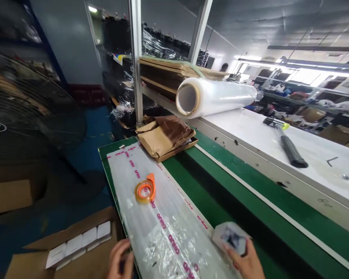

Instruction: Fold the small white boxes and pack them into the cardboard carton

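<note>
My right hand (pixel 248 260) grips a small white box (pixel 231 237) with a dark printed picture on its face, at the lower right over the edge of the plastic-covered board. The box is slightly blurred. At the board's left edge, above the open carton, my left hand (pixel 120 257) is half curled, a gap between thumb and fingers and nothing visible in it. An orange tape dispenser (pixel 145 190) with a tape roll lies on the plastic-covered board (pixel 163 209) marked "anko". Below left, the open carton (pixel 84 267) contains several white boxes (pixel 81 242) in a row.
A shallow cardboard tray (pixel 168 137) with brown paper lies at the far end. Beside the green conveyor (pixel 209 186), a white ledge bears a roll of clear film (pixel 221 97) and a hammer (pixel 287 143). A large fan (pixel 20 108) stands at left.
</note>
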Available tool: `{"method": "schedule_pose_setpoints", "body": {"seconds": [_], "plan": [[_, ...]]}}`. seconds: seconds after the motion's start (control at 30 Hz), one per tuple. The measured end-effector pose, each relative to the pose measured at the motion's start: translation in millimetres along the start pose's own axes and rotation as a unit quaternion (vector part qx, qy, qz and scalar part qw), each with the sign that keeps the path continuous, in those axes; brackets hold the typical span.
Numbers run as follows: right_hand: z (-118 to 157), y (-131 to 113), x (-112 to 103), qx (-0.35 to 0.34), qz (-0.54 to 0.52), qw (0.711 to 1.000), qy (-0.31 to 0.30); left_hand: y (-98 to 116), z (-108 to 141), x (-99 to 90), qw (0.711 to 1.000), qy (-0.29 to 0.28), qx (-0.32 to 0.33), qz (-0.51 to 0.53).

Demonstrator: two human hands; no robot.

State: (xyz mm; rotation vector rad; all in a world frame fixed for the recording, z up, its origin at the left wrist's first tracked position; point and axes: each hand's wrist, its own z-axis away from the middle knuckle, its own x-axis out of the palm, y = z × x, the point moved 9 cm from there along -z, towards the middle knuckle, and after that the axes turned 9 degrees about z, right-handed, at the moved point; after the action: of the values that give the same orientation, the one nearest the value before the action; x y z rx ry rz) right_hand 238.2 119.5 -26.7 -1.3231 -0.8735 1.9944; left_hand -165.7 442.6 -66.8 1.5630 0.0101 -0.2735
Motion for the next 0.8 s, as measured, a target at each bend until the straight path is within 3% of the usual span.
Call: {"method": "schedule_pose_setpoints", "body": {"seconds": [0.03, 0.1, 0.13, 0.17, 0.23, 0.33, 0.47, 0.53, 0.67, 0.8], "plan": [[21.1, -5.8, 22.5, -0.019, -0.050, 0.998, -0.041, 12.3, 13.8, 33.2, 0.998, -0.065, 0.022, 0.009], [62.2, -12.6, 67.6, -0.033, -0.123, 0.985, -0.114, 29.7, 45.9, 112.7, 0.965, -0.261, 0.017, 0.019], [78.9, -13.1, 87.8, -0.032, -0.147, 0.978, -0.143, 35.1, 58.1, 140.5, 0.951, -0.308, -0.003, 0.028], [91.5, -12.3, 104.3, -0.029, -0.167, 0.972, -0.164, 37.2, 69.3, 164.3, 0.934, -0.353, -0.039, 0.040], [104.3, -8.4, 124.2, -0.033, -0.206, 0.960, -0.186, 36.8, 85.2, 193.7, 0.904, -0.402, -0.120, 0.081], [102.2, 3.0, 126.2, -0.035, -0.243, 0.951, -0.186, 37.2, 95.8, 206.9, 0.873, -0.432, -0.181, 0.136], [93.5, 14.6, 124.3, -0.032, -0.223, 0.949, -0.219, 38.3, 96.9, 199.8, 0.873, -0.423, -0.191, 0.149], [89.2, 19.8, 123.9, -0.026, -0.193, 0.963, -0.186, 39.7, 102.0, 198.6, 0.872, -0.437, -0.175, 0.134], [94.8, 22.2, 126.8, -0.018, -0.141, 0.986, -0.084, 32.9, 109.9, 196.1, 0.900, -0.421, -0.106, 0.044], [111.3, 23.1, 128.7, -0.010, -0.170, 0.980, -0.099, 20.3, 113.0, 192.4, 0.926, -0.370, -0.079, -0.012]]}}
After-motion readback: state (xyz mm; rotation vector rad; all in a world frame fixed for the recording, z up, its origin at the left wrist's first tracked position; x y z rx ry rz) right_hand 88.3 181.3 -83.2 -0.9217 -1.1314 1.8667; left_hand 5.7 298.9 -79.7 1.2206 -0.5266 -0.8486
